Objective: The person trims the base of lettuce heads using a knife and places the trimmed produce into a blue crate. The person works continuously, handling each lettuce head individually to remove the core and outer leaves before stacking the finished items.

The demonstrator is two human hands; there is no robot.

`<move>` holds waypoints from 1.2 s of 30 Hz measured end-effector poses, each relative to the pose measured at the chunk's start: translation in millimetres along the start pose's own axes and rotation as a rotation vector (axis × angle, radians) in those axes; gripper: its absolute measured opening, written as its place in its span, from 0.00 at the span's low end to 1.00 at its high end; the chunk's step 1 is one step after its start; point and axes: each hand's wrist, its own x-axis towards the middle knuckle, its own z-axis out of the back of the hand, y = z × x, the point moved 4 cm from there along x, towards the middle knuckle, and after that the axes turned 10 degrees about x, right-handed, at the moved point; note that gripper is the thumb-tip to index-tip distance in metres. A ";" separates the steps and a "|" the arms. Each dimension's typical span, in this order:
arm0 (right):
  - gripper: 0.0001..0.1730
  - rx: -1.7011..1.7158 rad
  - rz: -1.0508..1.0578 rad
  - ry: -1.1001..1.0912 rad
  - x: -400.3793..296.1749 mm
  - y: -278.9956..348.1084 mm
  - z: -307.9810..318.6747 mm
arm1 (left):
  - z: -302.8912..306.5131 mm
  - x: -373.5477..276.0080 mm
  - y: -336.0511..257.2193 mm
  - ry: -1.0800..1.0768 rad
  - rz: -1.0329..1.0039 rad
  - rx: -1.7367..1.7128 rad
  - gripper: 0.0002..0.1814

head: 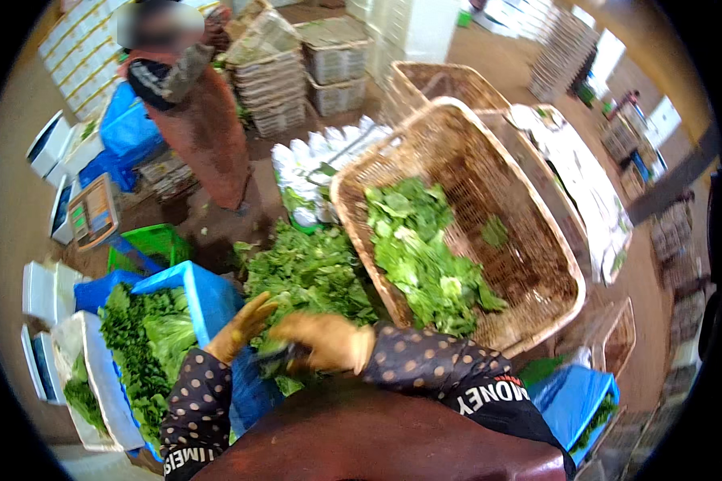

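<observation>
My left hand, in a tan glove, is beside the rim of a blue-lined box of leafy greens, its fingers apart and nothing seen in it. My right hand, gloved the same way and blurred, is just to its right. A dark object shows at its fingers, too blurred to name. Beyond both hands lies a heap of loose green leaves. At the right, a large brown plastic basket stands tilted, with lettuce leaves along its near left side.
A person in a reddish apron stands at the upper left. A scale and a green crate are at the left. White-wrapped produce lies beyond the leaf heap. Stacked crates stand behind; another blue-lined box is at the lower right.
</observation>
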 end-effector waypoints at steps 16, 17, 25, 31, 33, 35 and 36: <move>0.45 -0.027 -0.686 -1.186 -246.7 -426.5 345.6 | -162.8 92.7 30.9 0.191 0.438 0.216 0.38; 0.41 0.019 -0.707 -1.176 -251.5 -454.0 348.9 | -160.8 87.4 35.0 0.126 0.333 0.320 0.38; 0.15 -0.610 -0.814 -1.384 -227.6 -463.3 306.5 | -162.0 83.7 66.3 0.024 0.389 0.193 0.38; 0.16 -0.190 -0.095 -1.825 -277.5 -210.6 256.3 | -145.8 100.0 38.3 0.092 0.354 0.315 0.42; 0.12 0.169 -0.089 -1.916 -284.5 -142.4 237.2 | -150.1 106.2 27.7 0.101 0.232 0.365 0.46; 0.17 0.695 -0.366 -1.902 -277.0 -92.4 212.7 | -150.9 109.7 28.1 0.093 0.043 0.408 0.53; 0.20 1.015 -0.283 -1.714 -275.8 -93.6 194.4 | -152.5 111.9 19.5 0.094 0.031 0.477 0.58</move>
